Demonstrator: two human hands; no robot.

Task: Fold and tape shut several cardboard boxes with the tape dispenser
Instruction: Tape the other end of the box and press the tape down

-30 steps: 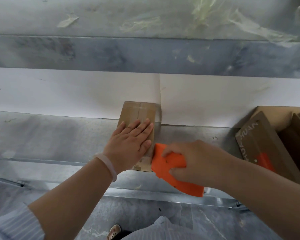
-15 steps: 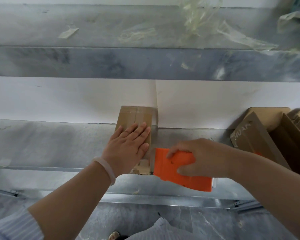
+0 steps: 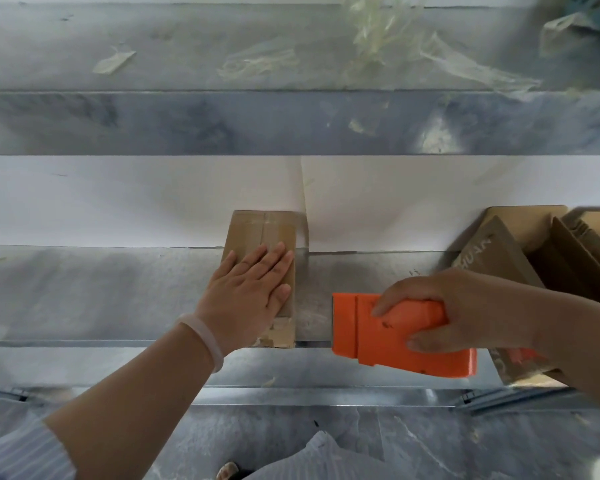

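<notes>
A small cardboard box (image 3: 261,233) is seen lying on the grey metal desk (image 3: 101,292). Its far end rests on a white paper sheet (image 3: 118,202) and its near end sits at the desk's front edge. A strip of clear tape runs lengthwise along the top of the box.

The left hand (image 3: 246,296) is laid flat on the box, its fingers (image 3: 271,261) straight and close together and pressed on the taped top. A pale bracelet (image 3: 205,337) is worn on that wrist, and a striped sleeve (image 3: 14,452) shows at the lower left.

The orange tape dispenser (image 3: 395,341) is gripped in the right hand (image 3: 471,313). The fingers (image 3: 395,299) are curled over its far side and the thumb is pressed against its near side. The dispenser is held to the right of the box, apart from it, above the desk's front edge.

At the right edge, several more cardboard boxes (image 3: 499,258) are piled at a tilt, one printed with pale letters; they are partly blurred. On the grey shelf (image 3: 153,123) beyond the paper, crumpled tape scraps (image 3: 388,46) are stuck.
</notes>
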